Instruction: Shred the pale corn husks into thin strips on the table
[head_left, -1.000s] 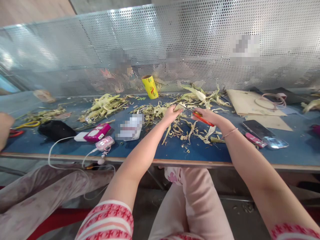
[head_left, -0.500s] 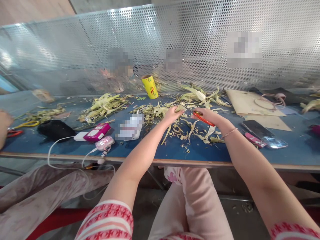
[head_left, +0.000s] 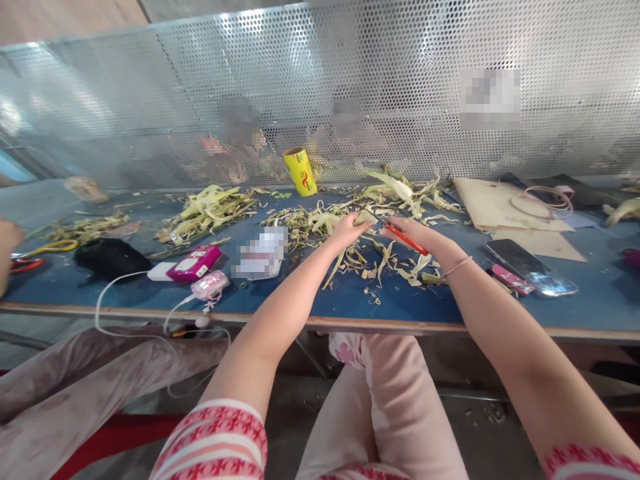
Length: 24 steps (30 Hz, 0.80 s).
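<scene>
Near the middle of the blue table, my left hand pinches a small pale green piece of plant. Just to its right, my right hand is closed on red-handled scissors, whose handles stick out below the fingers. The blades are small and hard to make out near the pale piece. Under and around both hands lie scattered dry leaf strips and trimmings. A heap of pale green leaves sits behind them.
A yellow cylinder stands by the perforated metal screen. Leftward are a leaf pile, a magenta box with cables and a black pouch. A phone and cardboard lie rightward. Another person's hand shows far left.
The red scissor handles look narrower, drawn together or turned. The pale piece in my left hand shows more of its surface, and that hand has shifted slightly right.
</scene>
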Each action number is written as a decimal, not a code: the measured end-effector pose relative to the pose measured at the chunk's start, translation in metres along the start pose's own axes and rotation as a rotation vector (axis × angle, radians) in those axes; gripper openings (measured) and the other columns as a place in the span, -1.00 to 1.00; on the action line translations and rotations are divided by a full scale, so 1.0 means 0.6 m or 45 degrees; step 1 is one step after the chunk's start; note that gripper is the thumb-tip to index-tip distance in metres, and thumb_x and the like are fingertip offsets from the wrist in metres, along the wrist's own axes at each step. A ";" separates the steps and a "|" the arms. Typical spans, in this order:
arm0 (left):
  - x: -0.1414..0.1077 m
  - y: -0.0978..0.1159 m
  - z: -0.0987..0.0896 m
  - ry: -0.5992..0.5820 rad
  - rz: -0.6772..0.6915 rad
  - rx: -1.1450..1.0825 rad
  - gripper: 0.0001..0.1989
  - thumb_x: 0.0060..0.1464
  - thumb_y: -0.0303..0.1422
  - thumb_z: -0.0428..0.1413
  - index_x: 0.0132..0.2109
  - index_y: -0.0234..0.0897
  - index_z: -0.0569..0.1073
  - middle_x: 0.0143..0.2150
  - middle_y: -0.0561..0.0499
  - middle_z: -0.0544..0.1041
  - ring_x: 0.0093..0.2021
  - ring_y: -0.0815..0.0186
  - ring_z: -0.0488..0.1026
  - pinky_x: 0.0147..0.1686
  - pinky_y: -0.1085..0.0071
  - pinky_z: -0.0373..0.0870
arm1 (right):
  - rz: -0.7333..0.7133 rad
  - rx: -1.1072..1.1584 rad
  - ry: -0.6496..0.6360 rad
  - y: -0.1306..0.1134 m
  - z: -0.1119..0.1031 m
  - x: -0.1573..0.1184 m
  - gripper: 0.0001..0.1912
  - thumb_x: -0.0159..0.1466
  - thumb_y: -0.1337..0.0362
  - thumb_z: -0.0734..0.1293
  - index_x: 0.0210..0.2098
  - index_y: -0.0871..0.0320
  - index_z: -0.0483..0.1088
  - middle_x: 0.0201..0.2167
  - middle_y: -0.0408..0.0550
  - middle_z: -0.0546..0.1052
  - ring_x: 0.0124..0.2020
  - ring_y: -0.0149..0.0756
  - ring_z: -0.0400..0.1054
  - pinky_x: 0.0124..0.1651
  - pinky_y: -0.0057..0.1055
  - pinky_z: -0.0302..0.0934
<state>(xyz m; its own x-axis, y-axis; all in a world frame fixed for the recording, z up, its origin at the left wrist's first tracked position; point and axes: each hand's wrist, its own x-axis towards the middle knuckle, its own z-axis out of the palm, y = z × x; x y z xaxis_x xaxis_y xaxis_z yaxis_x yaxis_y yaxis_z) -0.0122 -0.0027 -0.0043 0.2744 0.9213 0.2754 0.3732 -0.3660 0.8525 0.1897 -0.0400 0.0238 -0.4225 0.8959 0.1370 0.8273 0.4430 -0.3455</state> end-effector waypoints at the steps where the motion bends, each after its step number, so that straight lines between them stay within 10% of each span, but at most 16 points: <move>1: 0.001 -0.001 0.000 -0.011 0.007 -0.016 -0.65 0.06 -0.11 0.18 -0.19 -0.32 0.47 -0.36 -0.02 0.53 -0.26 0.29 0.47 -0.19 0.40 0.36 | 0.000 -0.009 0.020 0.001 0.001 0.002 -0.51 0.32 -0.17 0.12 -0.22 0.13 0.35 -0.31 0.04 0.51 -0.27 -0.17 0.41 -0.18 -0.32 0.24; 14: 0.002 -0.006 0.002 -0.050 0.034 -0.071 -0.61 0.01 -0.05 0.20 -0.20 -0.31 0.47 -0.46 0.02 0.47 -0.36 0.31 0.43 -0.30 0.42 0.31 | 0.102 -0.077 0.154 -0.004 -0.012 -0.002 -0.41 0.24 -0.26 0.16 -0.17 0.12 0.46 -0.31 0.03 0.55 -0.29 -0.15 0.41 -0.28 -0.36 0.19; 24: -0.001 0.014 0.002 -0.010 -0.196 -0.252 -0.88 0.17 -0.38 0.05 -0.16 -0.31 0.40 -0.47 0.05 0.41 -0.66 0.51 0.17 -0.54 0.46 0.21 | 0.619 -0.188 0.447 0.058 -0.028 0.005 -0.36 0.22 -0.16 0.24 0.02 0.26 0.36 -0.14 0.30 0.53 -0.12 0.08 0.42 -0.14 -0.17 0.28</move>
<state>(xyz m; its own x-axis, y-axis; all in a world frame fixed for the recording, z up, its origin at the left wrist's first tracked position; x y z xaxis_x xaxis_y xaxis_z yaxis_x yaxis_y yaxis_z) -0.0085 -0.0065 0.0020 0.2347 0.9629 0.1333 0.2301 -0.1883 0.9548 0.2236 -0.0211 0.0277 0.1421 0.9427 0.3019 0.9477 -0.0415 -0.3164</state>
